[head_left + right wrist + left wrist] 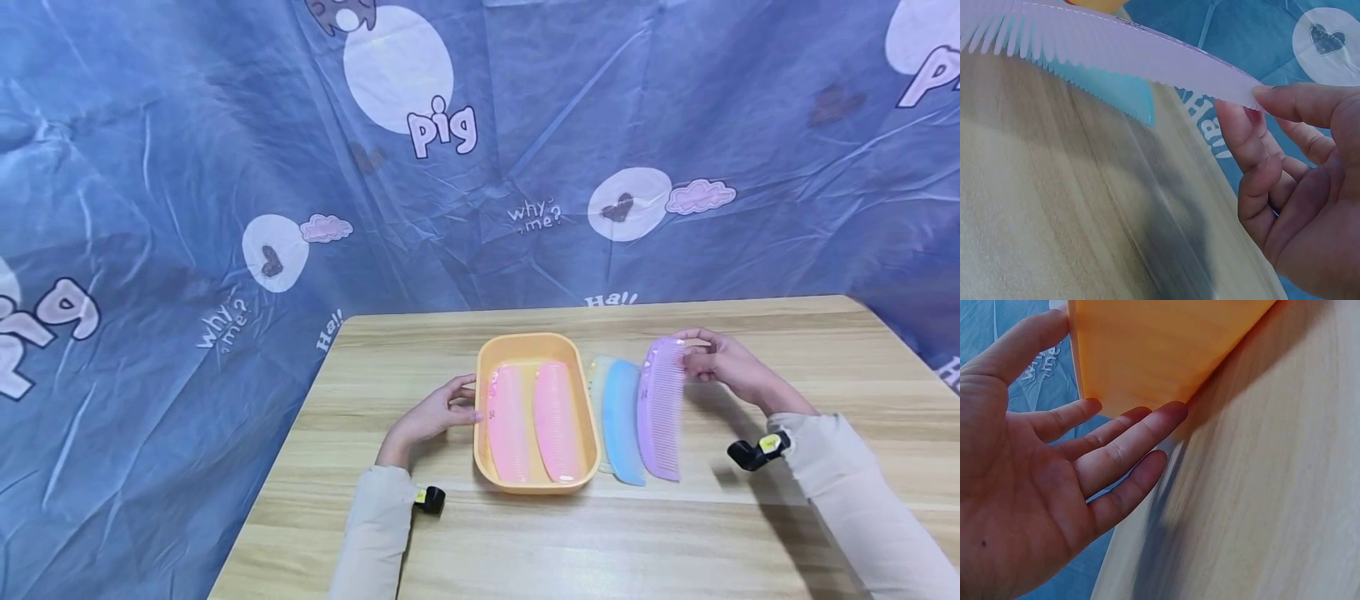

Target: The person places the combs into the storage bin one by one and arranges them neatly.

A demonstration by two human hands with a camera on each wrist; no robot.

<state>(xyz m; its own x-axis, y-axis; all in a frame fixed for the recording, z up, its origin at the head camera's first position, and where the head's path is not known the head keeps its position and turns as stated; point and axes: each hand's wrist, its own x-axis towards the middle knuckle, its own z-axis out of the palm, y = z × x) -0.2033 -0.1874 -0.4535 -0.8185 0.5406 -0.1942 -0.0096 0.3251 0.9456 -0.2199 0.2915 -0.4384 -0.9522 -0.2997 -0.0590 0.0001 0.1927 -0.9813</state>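
My right hand (723, 364) pinches the upper end of a purple comb (660, 408) between thumb and fingers. In the right wrist view the purple comb (1116, 53) stretches leftward from the fingertips, its teeth downward, above a blue comb (1110, 90). My left hand (435, 414) is at the left side of an orange tray (590, 379). The left wrist view has the thumb at the tray's rim and loosely extended fingers (1129, 444) against its outer wall. Inside the tray lie two pink combs, a left one (508, 425) and a right one (557, 421), side by side.
Right of the tray, the blue comb (622, 421) overlaps a pale yellowish comb (600, 371), which is mostly hidden. All of this is on a light wood table (540, 542). A blue printed cloth (525, 125) hangs behind and at the sides.
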